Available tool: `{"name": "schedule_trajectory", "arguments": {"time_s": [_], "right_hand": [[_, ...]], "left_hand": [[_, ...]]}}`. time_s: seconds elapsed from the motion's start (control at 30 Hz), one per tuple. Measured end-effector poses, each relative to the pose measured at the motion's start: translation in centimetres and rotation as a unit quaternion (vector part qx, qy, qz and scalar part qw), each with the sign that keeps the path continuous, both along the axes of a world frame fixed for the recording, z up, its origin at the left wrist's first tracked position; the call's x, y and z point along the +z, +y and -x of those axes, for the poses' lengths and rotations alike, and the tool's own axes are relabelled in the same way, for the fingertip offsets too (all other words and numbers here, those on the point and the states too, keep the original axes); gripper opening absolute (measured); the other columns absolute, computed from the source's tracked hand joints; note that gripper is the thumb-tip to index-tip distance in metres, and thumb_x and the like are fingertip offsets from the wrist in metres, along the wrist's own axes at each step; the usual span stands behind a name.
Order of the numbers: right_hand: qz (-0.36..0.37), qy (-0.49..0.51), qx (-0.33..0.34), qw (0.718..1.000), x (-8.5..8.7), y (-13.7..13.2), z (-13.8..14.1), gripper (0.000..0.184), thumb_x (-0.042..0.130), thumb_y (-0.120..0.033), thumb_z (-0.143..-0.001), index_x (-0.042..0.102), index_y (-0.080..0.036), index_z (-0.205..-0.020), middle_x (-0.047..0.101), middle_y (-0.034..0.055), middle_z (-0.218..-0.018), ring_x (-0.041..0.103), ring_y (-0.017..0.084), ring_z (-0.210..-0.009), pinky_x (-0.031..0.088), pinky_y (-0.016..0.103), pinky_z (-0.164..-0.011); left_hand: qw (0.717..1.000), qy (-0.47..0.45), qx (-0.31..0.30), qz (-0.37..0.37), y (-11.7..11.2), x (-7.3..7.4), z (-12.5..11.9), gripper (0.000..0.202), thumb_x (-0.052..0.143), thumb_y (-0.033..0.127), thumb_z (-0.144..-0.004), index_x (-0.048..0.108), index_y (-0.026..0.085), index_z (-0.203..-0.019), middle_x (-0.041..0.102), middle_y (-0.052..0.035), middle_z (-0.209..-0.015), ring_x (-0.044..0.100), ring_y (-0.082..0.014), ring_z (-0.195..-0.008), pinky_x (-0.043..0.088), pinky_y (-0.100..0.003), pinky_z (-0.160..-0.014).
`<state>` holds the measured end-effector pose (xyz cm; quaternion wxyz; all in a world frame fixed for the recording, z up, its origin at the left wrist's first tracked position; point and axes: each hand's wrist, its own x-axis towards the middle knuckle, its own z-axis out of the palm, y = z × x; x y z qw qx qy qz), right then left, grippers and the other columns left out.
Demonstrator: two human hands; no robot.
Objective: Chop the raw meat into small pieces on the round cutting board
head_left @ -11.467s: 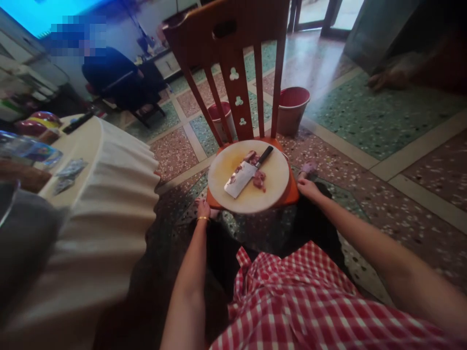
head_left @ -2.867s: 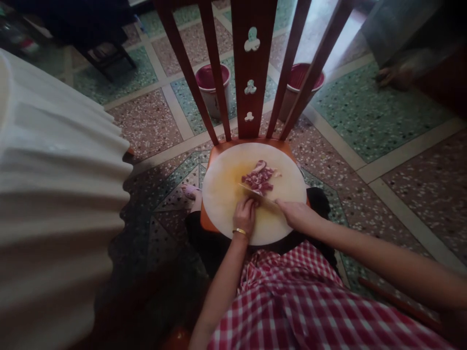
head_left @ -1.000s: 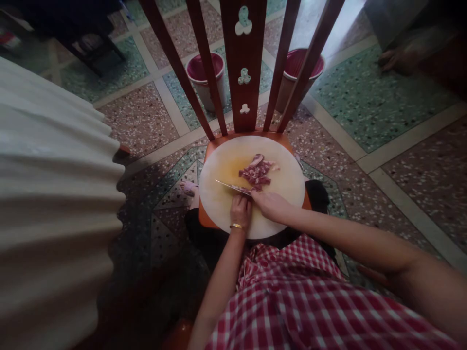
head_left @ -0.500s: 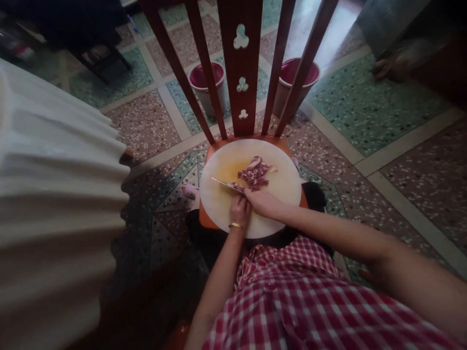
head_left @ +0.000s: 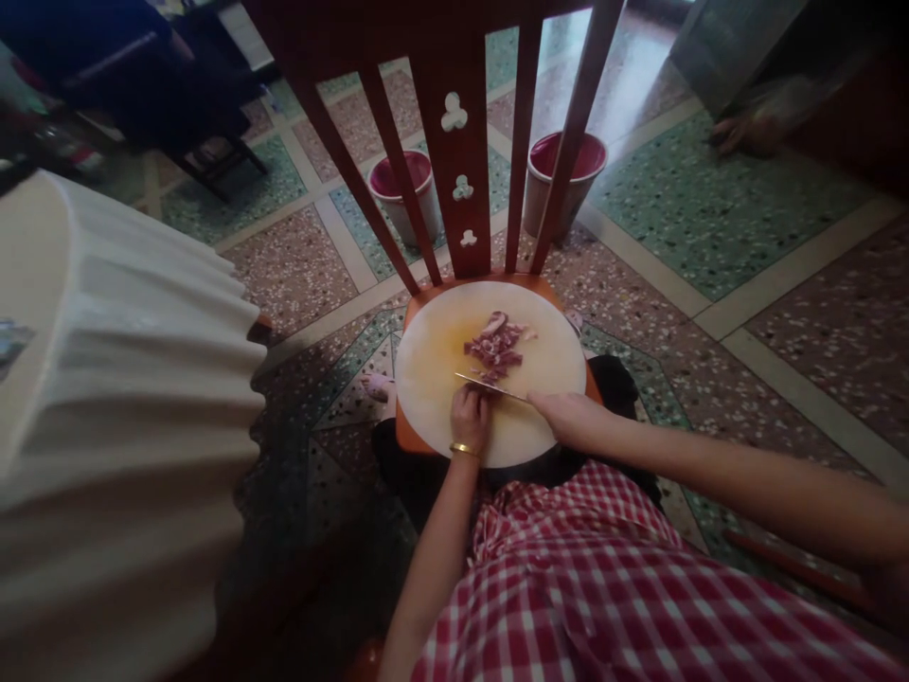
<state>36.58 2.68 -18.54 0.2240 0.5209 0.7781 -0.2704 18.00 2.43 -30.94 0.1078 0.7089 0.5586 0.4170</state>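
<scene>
A round white cutting board (head_left: 426, 407) lies on the orange seat of a wooden chair. Cut dark-red meat (head_left: 495, 343) is heaped on its middle and right part. My right hand (head_left: 568, 415) is closed round the handle of a knife (head_left: 490, 385), whose blade points left across the board, just in front of the heap. Behind the blade my left hand (head_left: 470, 417), with a gold bracelet at the wrist, presses down with curled fingers. A dark piece of meat shows at its fingertips, partly hidden by hand and blade.
The chair's slatted back (head_left: 452, 142) rises beyond the board. Two bins with dark-red insides, a left bin (head_left: 416, 208) and a right bin (head_left: 558, 194), stand on the floor behind it. At left hangs a pale pleated tablecloth (head_left: 142, 398) over a table.
My right hand and the knife have moved right, away from my left hand. The view has tilted slightly up, showing more of the table. My left hand stays at the meat.
</scene>
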Motion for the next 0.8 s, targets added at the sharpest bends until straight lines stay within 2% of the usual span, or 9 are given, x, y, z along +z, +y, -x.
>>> {"name": "schedule_trajectory", "arguments": {"time_s": [0.13, 0.33, 0.4, 0.53, 0.6, 0.8], "right_hand": [[-0.003, 0.009, 0.005, 1.0, -1.1, 0.3, 1.1, 0.043, 0.029, -0.014, -0.079, 0.037, -0.017, -0.121, 0.056, 0.0108, -0.097, 0.056, 0.016, -0.092, 0.039, 0.021, -0.074], [-0.03, 0.072, 0.027, 0.997, -2.1, 4.0, 5.4, 0.049, 0.024, -0.018, -0.083, 0.025, -0.021, -0.132, 0.053, 0.0102, -0.109, 0.055, 0.014, -0.093, 0.041, 0.024, -0.076], [-0.023, 0.073, 0.028, 0.997, -2.2, 3.8, 4.7, 0.049, 0.026, -0.017, -0.082, 0.026, -0.02, -0.131, 0.053, 0.0107, -0.108, 0.055, 0.014, -0.095, 0.04, 0.023, -0.076], [0.027, -0.001, -0.002, 1.0, -2.4, 1.4, 0.7, 0.043, 0.03, -0.015, -0.079, 0.038, -0.016, -0.121, 0.056, 0.0108, -0.096, 0.057, 0.015, -0.089, 0.039, 0.022, -0.073], [0.036, -0.017, -0.011, 0.999, -2.5, 0.9, 0.2, 0.042, 0.031, -0.016, -0.079, 0.038, -0.015, -0.12, 0.056, 0.0111, -0.095, 0.057, 0.015, -0.088, 0.039, 0.021, -0.073], [-0.025, 0.087, 0.02, 0.996, -3.1, 4.6, 5.9, 0.047, 0.026, -0.021, -0.083, 0.027, -0.017, -0.13, 0.054, 0.0114, -0.105, 0.055, 0.015, -0.094, 0.039, 0.021, -0.075]], "left_hand": [[1.0, 0.028, 0.002, -0.006, 0.2, -0.6, 0.0, 0.011, 0.048, 0.015, -0.082, 0.058, 0.015, -0.083, 0.059, -0.0085, -0.086, 0.054, -0.0175, -0.085, 0.047, -0.032, -0.076], [0.999, 0.03, 0.009, -0.018, 0.4, -0.4, -0.1, 0.012, 0.049, 0.016, -0.082, 0.061, 0.014, -0.08, 0.06, -0.0087, -0.08, 0.054, -0.0169, -0.079, 0.048, -0.03, -0.072], [1.0, 0.027, 0.009, -0.007, 0.3, -0.1, -0.1, 0.013, 0.048, 0.017, -0.083, 0.061, 0.014, -0.082, 0.06, -0.0092, -0.083, 0.054, -0.017, -0.082, 0.048, -0.031, -0.074], [1.0, 0.016, 0.004, 0.003, 0.3, 0.0, -0.2, 0.014, 0.049, 0.018, -0.083, 0.062, 0.014, -0.084, 0.061, -0.0095, -0.087, 0.054, -0.0174, -0.085, 0.048, -0.032, -0.076], [1.0, 0.011, 0.002, 0.003, 0.4, -0.1, -0.2, 0.014, 0.049, 0.018, -0.083, 0.062, 0.014, -0.084, 0.061, -0.0095, -0.087, 0.055, -0.0175, -0.086, 0.048, -0.032, -0.077], [1.0, 0.015, 0.005, -0.015, 0.5, -0.2, -0.1, 0.012, 0.05, 0.017, -0.082, 0.062, 0.014, -0.084, 0.061, -0.0092, -0.086, 0.055, -0.0174, -0.083, 0.049, -0.032, -0.074]]}}
